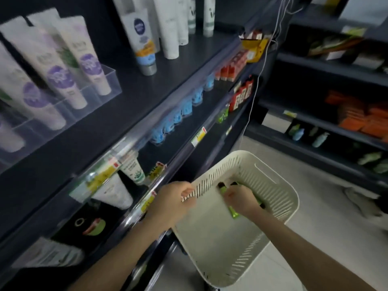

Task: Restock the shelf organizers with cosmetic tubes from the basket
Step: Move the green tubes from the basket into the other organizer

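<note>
Basket (pixel 290 198) — left hand (pixel 174 203) grips its shelf-side rim, apparently steadying it; right hand (pixel 241 199) grasps green tubes (pixel 233 213) near the far wall, presumably for lifting out.

White slotted basket (pixel 273 185) tilted; green tubes (pixel 234 214) lying inside; clear organizer (pixel 109 80) holds purple-labelled tubes (pixel 60 78) upright.

One basket (pixel 273 181) containing at least two green tubes (pixel 223 189), the rest hidden beneath a hand; two hands, left (pixel 174 198) and right (pixel 241 200); one clear organizer (pixel 111 80) holding at least four purple-labelled tubes (pixel 60 78); one blue-logo tube (pixel 142 38).
</note>
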Demonstrator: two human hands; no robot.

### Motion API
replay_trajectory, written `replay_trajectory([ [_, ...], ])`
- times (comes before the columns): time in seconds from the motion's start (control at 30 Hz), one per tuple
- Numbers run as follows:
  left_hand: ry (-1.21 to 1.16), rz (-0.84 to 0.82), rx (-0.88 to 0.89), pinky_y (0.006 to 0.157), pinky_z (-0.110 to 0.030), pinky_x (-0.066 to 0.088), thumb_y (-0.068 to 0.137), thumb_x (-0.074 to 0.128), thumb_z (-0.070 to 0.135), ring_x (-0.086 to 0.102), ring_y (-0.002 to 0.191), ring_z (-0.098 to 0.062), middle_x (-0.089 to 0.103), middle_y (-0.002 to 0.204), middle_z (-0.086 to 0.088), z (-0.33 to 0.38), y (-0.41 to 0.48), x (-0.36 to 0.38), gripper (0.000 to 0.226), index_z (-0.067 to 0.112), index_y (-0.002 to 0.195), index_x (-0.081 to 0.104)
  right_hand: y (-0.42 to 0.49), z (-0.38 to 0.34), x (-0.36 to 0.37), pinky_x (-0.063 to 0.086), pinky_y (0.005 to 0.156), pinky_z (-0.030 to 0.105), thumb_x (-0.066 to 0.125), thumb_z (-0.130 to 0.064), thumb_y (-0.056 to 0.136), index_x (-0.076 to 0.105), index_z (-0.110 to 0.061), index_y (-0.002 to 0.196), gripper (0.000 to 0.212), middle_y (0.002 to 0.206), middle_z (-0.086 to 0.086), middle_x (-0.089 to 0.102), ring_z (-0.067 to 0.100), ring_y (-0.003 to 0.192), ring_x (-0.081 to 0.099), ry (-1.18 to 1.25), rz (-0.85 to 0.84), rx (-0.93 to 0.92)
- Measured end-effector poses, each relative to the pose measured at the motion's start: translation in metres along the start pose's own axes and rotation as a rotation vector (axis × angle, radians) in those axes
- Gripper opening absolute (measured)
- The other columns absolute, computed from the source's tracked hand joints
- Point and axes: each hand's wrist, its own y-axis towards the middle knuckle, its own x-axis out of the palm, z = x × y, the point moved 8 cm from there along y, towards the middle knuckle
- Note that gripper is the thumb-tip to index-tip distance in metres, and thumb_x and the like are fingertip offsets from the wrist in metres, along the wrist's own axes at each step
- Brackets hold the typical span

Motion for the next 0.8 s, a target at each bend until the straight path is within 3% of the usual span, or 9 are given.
replay_trajectory([
  [0.13,0.011,-0.065,-0.061,0.084,-0.018,0.050,0.085,0.064,0.023,0.060,0.093,-0.002,0.067,0.104,0.008,-0.010,0.027,0.037,0.028,0.018,0.112,0.066,0.029,0.057,0.012,0.046,0.088,0.031,0.042,-0.014,0.095,0.067,-0.006,0.099,0.027,0.106,0.013,0.064,0.028,0.106,0.060,-0.148,-0.093,0.109],
  [0.23,0.011,-0.104,-0.111,0.080,-0.015,0.047,0.085,0.065,0.024,0.061,0.091,-0.001,0.067,0.102,0.009,-0.020,0.041,0.060,0.025,0.018,0.109,0.067,0.049,0.100,0.025,0.046,0.093,0.033,0.043,-0.012,0.095,0.063,0.000,0.117,0.032,0.096,0.008,0.061,0.028,0.097,0.055,-0.207,-0.188,0.208],
  [0.37,0.021,-0.152,-0.140,0.083,-0.020,0.050,0.086,0.063,0.023,0.062,0.095,-0.005,0.069,0.102,0.006,-0.035,0.056,0.090,0.024,0.017,0.108,0.067,0.060,0.122,0.028,0.047,0.095,0.035,0.037,-0.015,0.099,0.062,-0.004,0.119,0.033,0.124,0.011,0.061,0.027,0.117,0.057,-0.190,-0.214,0.328],
  [0.6,0.019,-0.199,-0.135,0.082,-0.022,0.049,0.086,0.064,0.021,0.064,0.091,-0.008,0.071,0.099,0.000,-0.051,0.073,0.130,0.023,0.011,0.107,0.067,0.079,0.147,0.047,0.048,0.094,0.034,0.040,-0.011,0.096,0.062,-0.003,0.117,0.031,0.125,0.009,0.062,0.026,0.118,0.058,-0.170,-0.202,0.393],
  [0.8,-0.018,-0.192,-0.107,0.071,-0.003,0.039,0.086,0.064,0.019,0.062,0.086,-0.003,0.070,0.095,0.003,-0.056,0.081,0.156,0.020,0.011,0.104,0.069,0.085,0.153,0.068,0.045,0.094,0.040,0.040,-0.011,0.096,0.057,-0.003,0.124,0.033,0.127,0.017,0.058,0.033,0.118,0.055,-0.218,-0.249,0.431],
])
